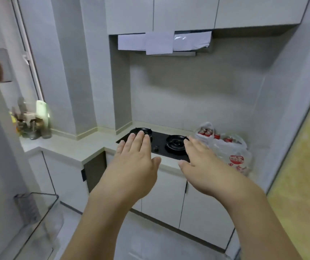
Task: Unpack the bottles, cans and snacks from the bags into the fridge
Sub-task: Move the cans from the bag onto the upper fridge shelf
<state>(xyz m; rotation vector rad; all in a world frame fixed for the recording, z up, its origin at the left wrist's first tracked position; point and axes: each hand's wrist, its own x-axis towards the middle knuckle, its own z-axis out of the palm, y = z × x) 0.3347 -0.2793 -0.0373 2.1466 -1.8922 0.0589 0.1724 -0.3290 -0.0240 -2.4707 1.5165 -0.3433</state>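
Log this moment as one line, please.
left hand: open, empty | right hand: open, empty | red cans: inside translucent plastic bag right of black gas hob

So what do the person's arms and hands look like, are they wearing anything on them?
Both forearms are bare right up to the frame's bottom edge: no sleeves, gloves or watch. The left hand and the right hand show no rings or bracelets, and the visible nails look short and unpainted.

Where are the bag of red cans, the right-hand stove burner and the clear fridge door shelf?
plastic bag of red cans [231, 152]: head view, on the bag's clear front wall.
right stove burner [175, 142]: head view, on its black ring.
clear fridge door shelf [43, 220]: head view, on its transparent front wall.
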